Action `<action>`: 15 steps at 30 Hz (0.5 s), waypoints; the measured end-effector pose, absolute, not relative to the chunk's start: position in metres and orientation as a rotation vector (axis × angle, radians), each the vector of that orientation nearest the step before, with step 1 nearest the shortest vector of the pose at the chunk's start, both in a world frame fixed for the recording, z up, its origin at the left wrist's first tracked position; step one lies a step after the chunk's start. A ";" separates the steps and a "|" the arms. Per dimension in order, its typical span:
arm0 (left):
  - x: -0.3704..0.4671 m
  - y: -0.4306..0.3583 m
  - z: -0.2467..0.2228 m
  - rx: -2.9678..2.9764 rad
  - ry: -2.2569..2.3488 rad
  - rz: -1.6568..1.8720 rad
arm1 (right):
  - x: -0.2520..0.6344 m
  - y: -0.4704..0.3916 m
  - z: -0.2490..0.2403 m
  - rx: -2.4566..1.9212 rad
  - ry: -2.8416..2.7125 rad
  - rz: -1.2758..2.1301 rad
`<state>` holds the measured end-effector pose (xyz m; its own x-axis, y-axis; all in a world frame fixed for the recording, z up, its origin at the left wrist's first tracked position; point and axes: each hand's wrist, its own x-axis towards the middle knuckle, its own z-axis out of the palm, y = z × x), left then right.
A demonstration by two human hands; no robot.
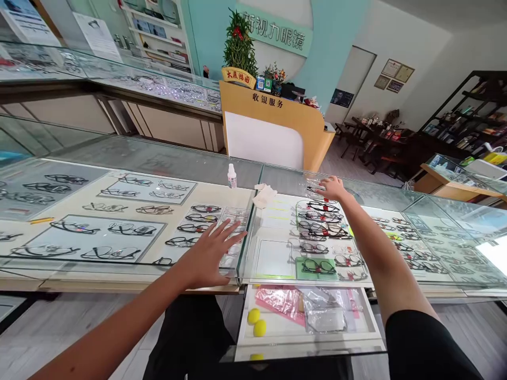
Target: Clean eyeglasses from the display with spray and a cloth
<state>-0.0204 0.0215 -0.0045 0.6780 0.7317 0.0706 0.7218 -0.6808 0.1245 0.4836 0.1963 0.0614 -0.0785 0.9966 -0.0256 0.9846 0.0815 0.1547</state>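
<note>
My left hand [212, 250] lies palm down with its fingers spread on the glass counter top, holding nothing. Under it, inside the case, are rows of dark eyeglasses [206, 209]. My right hand [332, 188] reaches to the far side of the counter, its fingers stretched out to the left. Beside its fingertips is a pair of eyeglasses [314, 189]; whether the fingers touch it I cannot tell. Nearer me is a column of dark-framed eyeglasses [322, 229], with one pair on a green card [307, 275]. A small white bottle [232, 177] and crumpled white tissue [264, 196] rest between the hands.
Below the counter an open drawer [251, 345] holds clear plastic bags [325, 311], a pink packet [281, 302] and yellow oval pieces [259, 328]. More eyeglasses [114, 253] fill the case at left. A wooden cashier desk [273, 108] with a plant [240, 45] stands beyond.
</note>
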 end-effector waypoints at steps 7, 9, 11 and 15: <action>-0.023 0.023 -0.009 2.789 1.209 0.223 | 0.490 0.214 0.046 2.053 2.173 0.074; -0.022 0.023 -0.007 2.782 1.217 0.200 | 0.489 0.213 0.048 2.057 2.170 0.069; -0.021 0.023 -0.006 2.778 1.225 0.180 | 0.486 0.208 0.052 2.059 2.174 0.075; -0.020 0.023 -0.004 2.790 1.230 0.163 | 0.475 0.185 0.072 2.084 2.208 0.126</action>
<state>-0.0205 0.0225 -0.0041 0.6703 0.7395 0.0618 0.7301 -0.6721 0.1237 0.4751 0.1845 0.0717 -0.0567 0.9982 -0.0178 0.9897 0.0585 0.1307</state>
